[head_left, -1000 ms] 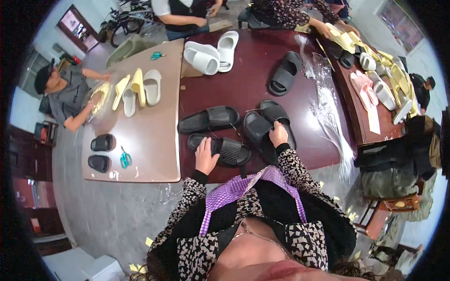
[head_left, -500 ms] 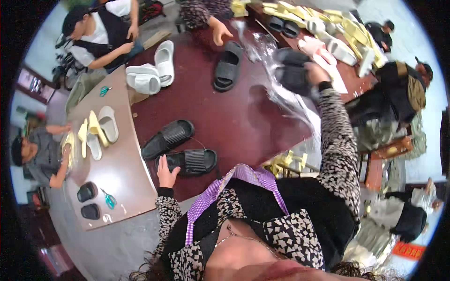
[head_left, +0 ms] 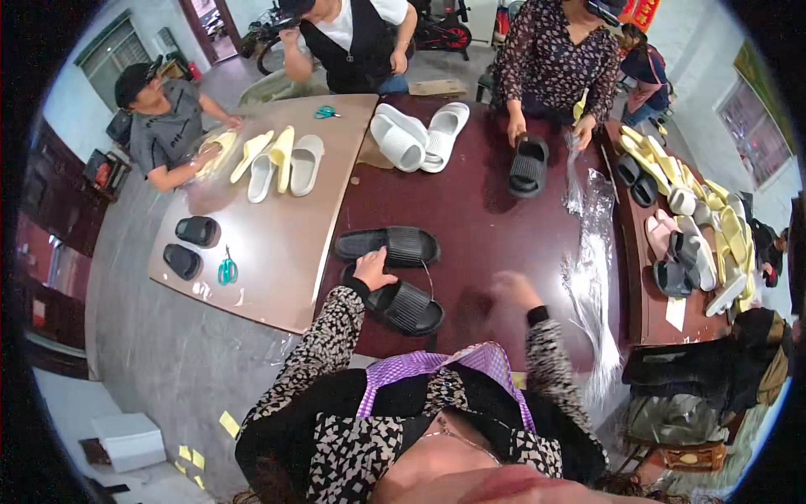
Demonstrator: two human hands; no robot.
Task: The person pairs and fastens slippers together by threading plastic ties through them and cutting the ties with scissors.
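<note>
A pair of black ribbed slippers lies before me: the far slipper (head_left: 390,244) and the near slipper (head_left: 405,307), toes to the right. A thin loop runs between them. My left hand (head_left: 369,270) rests over the near slipper's heel part, fingers stretched toward the far slipper and thumb apart; it looks open. My right hand (head_left: 516,291) is above the dark red table (head_left: 483,244), right of the pair, touching nothing visible. Its fingers are smeared by motion. Across the table, a person in a patterned blouse (head_left: 558,59) holds another black slipper (head_left: 528,166).
Clear plastic bags (head_left: 592,269) lie along the table's right side. Beyond, a side table (head_left: 642,323) bears many yellow, white, pink and black slippers. White slippers (head_left: 420,139) lie at the back. The left table (head_left: 277,252) holds slippers and teal scissors (head_left: 227,267).
My right hand has let go of a black slipper pair, now on the side table, and moved back toward me. My left hand has moved onto the near slipper. My view has turned.
</note>
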